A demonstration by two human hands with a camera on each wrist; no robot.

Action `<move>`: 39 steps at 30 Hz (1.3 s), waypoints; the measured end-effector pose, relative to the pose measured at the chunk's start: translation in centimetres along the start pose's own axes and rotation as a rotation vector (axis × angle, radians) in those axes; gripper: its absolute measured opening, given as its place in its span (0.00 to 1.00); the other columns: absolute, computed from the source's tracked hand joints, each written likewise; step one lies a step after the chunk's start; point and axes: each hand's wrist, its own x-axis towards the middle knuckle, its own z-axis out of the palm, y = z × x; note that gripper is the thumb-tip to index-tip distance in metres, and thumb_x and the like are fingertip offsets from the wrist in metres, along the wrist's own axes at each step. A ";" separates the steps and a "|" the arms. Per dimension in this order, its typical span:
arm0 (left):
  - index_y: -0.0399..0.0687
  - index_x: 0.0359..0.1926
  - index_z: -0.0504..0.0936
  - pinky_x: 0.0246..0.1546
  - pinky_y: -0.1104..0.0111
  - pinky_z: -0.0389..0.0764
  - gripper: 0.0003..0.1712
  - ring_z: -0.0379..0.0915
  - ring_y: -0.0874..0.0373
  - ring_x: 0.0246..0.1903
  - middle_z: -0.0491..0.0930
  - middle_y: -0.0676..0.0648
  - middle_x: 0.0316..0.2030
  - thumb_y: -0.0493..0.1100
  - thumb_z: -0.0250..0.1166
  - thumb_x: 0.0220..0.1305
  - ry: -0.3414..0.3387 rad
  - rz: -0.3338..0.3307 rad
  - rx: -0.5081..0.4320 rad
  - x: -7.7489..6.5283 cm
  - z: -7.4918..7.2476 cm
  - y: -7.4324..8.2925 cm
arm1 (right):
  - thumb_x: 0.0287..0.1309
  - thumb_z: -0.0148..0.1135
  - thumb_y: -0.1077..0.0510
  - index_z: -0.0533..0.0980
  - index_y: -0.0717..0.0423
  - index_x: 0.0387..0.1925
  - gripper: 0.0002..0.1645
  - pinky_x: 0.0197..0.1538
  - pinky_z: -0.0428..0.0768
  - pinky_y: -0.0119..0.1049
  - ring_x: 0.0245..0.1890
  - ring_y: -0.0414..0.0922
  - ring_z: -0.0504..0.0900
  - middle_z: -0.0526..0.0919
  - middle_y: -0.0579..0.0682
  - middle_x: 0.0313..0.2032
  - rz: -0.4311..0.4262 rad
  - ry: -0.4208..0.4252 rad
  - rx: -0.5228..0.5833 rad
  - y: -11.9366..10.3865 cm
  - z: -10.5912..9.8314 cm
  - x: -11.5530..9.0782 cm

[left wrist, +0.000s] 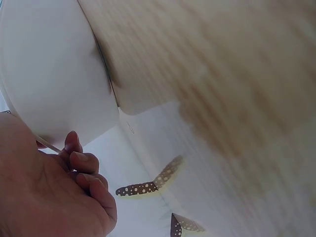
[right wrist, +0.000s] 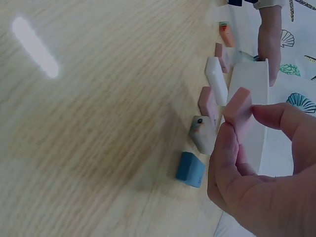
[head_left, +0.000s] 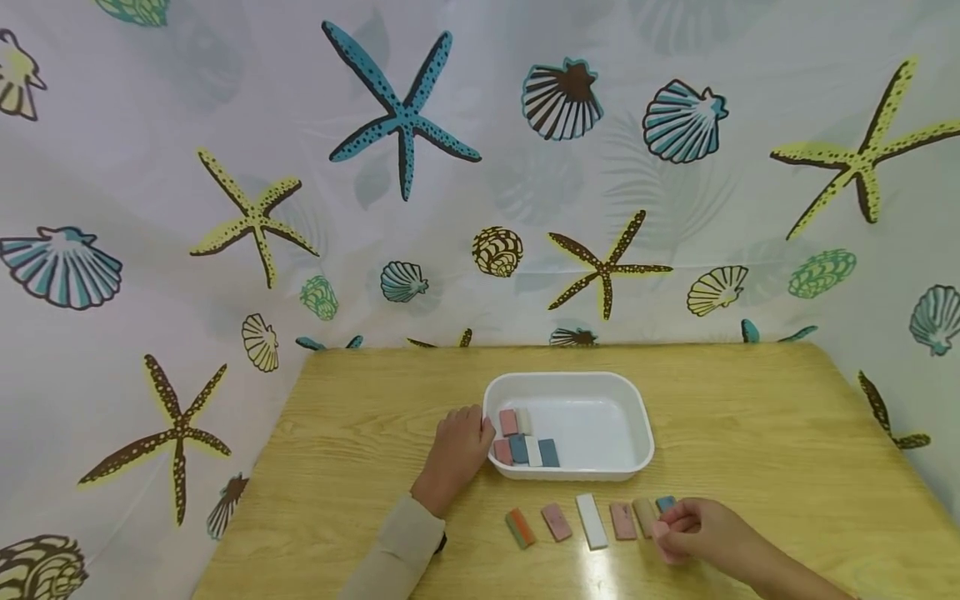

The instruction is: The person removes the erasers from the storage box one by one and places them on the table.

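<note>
1. Beige sleeve (head_left: 397,537) cloth lay nearest the head camera, at the lower edge, leading up to the left hand (head_left: 459,442).
2. That hand gripped the tub (head_left: 567,380) at its left rim, fingers curled and thumb over the edge; of the two hands, it was the nearer to the tub.
3. On the other side, the right hand (head_left: 697,533) had its thumb and fingertips closed in a pinch on the held block (head_left: 663,537), a pink one, which seemed lifted off the table (head_left: 360,400).
4. From the right hand, the tub lay ahead and to the left, near but not touching. This was the relation that mattered most.
5. Lengthwise, the tub ran left to right. The held block sat tilted in the fingers; its exact long axis could not be told.
6. Between the hands, nearer the person than the tub, stood a loose row: orange-green block (head_left: 521,528), pink block (head_left: 557,522), white block (head_left: 592,522), second pink block (head_left: 622,521), tan block (head_left: 644,517), blue block (head_left: 665,503). Most pointed roughly toward the tub, across its length; the tan and blue ones were closest to the right hand.
7. Inside, small blocks (head_left: 550,453) clustered at the tub's left end, beside the left hand; its right part showed bare floor.
</note>
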 end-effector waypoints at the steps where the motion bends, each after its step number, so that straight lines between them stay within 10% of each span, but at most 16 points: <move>1: 0.50 0.27 0.65 0.28 0.64 0.60 0.14 0.59 0.56 0.24 0.63 0.52 0.21 0.50 0.43 0.69 0.005 0.002 0.005 0.1 0.0 0.0 | 0.53 0.65 0.49 0.72 0.69 0.44 0.27 0.40 0.76 0.37 0.37 0.44 0.75 0.76 0.51 0.36 -0.001 0.014 -0.020 0.3 0.0 -0.1; 10: 0.50 0.28 0.65 0.30 0.64 0.60 0.15 0.59 0.56 0.26 0.64 0.53 0.22 0.50 0.42 0.70 -0.013 -0.008 -0.011 0.0 0.0 0.1 | 0.51 0.66 0.53 0.73 0.68 0.38 0.22 0.37 0.76 0.36 0.33 0.43 0.75 0.76 0.50 0.32 0.101 0.159 -0.108 2.7 0.8 -0.2; 29: 0.50 0.28 0.65 0.30 0.64 0.60 0.14 0.59 0.56 0.26 0.63 0.53 0.22 0.50 0.43 0.70 -0.018 -0.011 -0.009 0.0 0.0 0.1 | 0.49 0.68 0.47 0.73 0.66 0.40 0.27 0.37 0.75 0.39 0.33 0.43 0.76 0.76 0.49 0.32 0.151 0.199 -0.168 3.3 1.5 -0.4; 39: 0.50 0.28 0.65 0.30 0.63 0.60 0.14 0.59 0.56 0.26 0.63 0.53 0.22 0.50 0.42 0.70 -0.030 -0.005 -0.010 -0.2 -0.1 -0.1 | 0.59 0.60 0.50 0.74 0.67 0.45 0.23 0.36 0.77 0.36 0.35 0.45 0.80 0.80 0.50 0.34 -0.095 0.307 -0.221 -1.4 -2.2 -1.2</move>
